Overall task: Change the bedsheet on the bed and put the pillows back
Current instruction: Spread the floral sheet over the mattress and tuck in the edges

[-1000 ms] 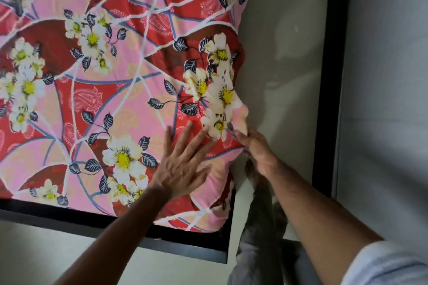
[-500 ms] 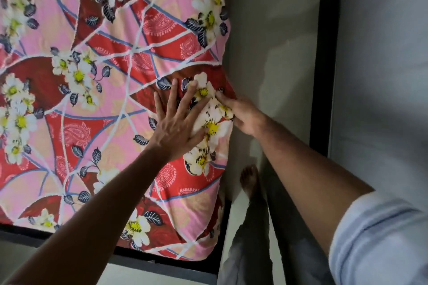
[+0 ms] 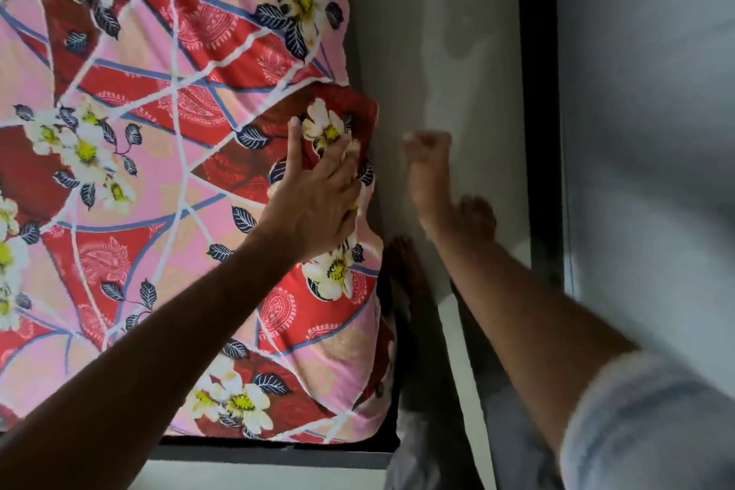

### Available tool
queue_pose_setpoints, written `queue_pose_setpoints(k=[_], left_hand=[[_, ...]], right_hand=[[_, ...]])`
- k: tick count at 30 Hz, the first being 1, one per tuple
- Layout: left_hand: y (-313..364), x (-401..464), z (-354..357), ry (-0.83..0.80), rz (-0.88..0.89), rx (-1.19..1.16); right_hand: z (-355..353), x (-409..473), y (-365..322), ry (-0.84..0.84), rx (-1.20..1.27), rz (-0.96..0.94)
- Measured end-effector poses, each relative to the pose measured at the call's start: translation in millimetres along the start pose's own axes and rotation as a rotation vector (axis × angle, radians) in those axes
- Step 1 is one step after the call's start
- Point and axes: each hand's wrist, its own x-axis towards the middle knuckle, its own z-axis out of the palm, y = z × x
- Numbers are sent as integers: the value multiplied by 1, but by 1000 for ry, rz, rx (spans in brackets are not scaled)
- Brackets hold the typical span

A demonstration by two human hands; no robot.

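Note:
The pink and red bedsheet (image 3: 167,155) with white flowers covers the mattress and fills the left of the head view. My left hand (image 3: 318,195) lies flat on the sheet beside its right edge. The thumb is spread and the fingertips press a raised fold of fabric at that edge. My right hand (image 3: 427,159) is off the bed, in the air over the grey floor just right of the mattress side. It is blurred, its fingers are curled into a fist, and nothing shows in it. No pillow is in view.
The black bed frame (image 3: 278,448) runs under the sheet's near edge. My bare feet (image 3: 409,270) stand on the narrow grey floor strip (image 3: 437,32) between the bed and a dark vertical bar (image 3: 537,91). Pale wall lies right of that bar.
My right hand has left the sheet's side edge and swung right into the air, fingers curled. My left hand slid right, up to the edge fold.

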Motion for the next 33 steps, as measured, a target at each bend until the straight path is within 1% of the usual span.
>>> queue_pose_setpoints(k=[2,3,4,5,7,8,9,12,14,16,18,19,20,22,25,26,27,28,29,31,32,33], left_hand=[[0,2,-3,-20,15,33],[1,4,-2,-29,43,48],[0,5,-2,-38,77,62],[0,7,-2,-44,112,71],[-1,11,-1,-57,156,101],[0,14,-1,-66,175,123],[0,18,-1,-79,188,145],[3,28,-2,-140,200,152],[2,32,-2,-114,258,120],[-4,33,-1,2,395,56],[-7,29,0,117,573,-14],[-5,25,-1,140,658,-26],[-2,19,-1,130,732,-26],[6,7,1,16,794,1],[13,6,4,-164,716,50],[15,9,4,-212,700,86],[19,13,4,-246,699,142],[24,16,6,-276,706,189],[28,19,6,-310,705,230],[33,26,5,-371,679,276],[35,27,4,-361,673,271],[37,27,2,-319,682,245]], right_hand=[[-27,-52,13,160,-191,-71],[-38,-86,22,178,-242,-131],[-44,-122,32,114,-252,-179],[-45,-158,43,0,-238,-205],[-30,-212,61,-246,-137,-179],[-17,-232,71,-309,-98,-172],[-3,-243,78,-318,-101,-182],[28,-237,88,-187,-198,-181],[36,-213,94,-88,-183,-91],[37,-198,100,-108,-63,-31],[36,-190,106,-147,11,-34],[35,-186,110,-165,28,-29],[34,-183,113,-172,32,-23],[33,-179,117,-191,22,0],[27,-171,125,-291,50,99],[21,-168,129,-294,17,101],[10,-166,130,-253,-91,61],[-2,-165,133,-176,-212,8],[-17,-165,137,-64,-315,-32],[-47,-178,139,134,-408,9],[-57,-189,138,195,-418,35],[-64,-203,140,216,-423,56]])
